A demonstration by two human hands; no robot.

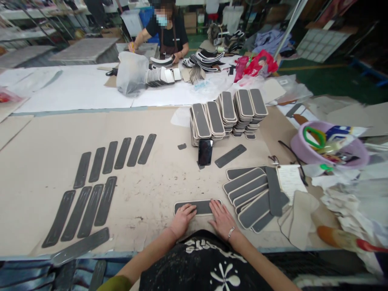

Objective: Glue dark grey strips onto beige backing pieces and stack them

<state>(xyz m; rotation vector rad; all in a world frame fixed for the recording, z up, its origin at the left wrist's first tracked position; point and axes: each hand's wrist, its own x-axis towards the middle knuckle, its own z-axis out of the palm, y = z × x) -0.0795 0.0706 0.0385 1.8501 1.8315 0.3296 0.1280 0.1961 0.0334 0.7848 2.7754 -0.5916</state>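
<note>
"Confirming the setup: where is the workpiece, and how do the hands stand?"

"The pale-bordered grey panel [203, 206] lies flat near the middle of the near edge of the bench [145, 178], long side roughly parallel to that edge. The left hand [182, 218] rests palm down on its left half, fingers close to each other. The right hand [222, 219] rests over its right end, fingers fanned. The hands are apart, with a bare length of panel between them; neither is clamped on anything."

"Which step does this suggest, and how is it done well?"

"Apparently pressing or smoothing the panel flat. Apply even load through both hands, working from the middle toward the ends. Check that the pale border shows evenly on all sides; lopsided pressure could skew the grey face."

"What calls for clearance?"

"Toward the near right corner, a fan of similar panels [247, 184] lies just beside the right hand; limit outward strokes. Farther from the near edge, the mobile phone [205, 152] lies near the stacked panels [201, 121]. Toward the left edge, dark strips [123, 153] lie in two slanted rows; one separate strip [80, 246] reaches over the near edge and could be knocked off."
</note>
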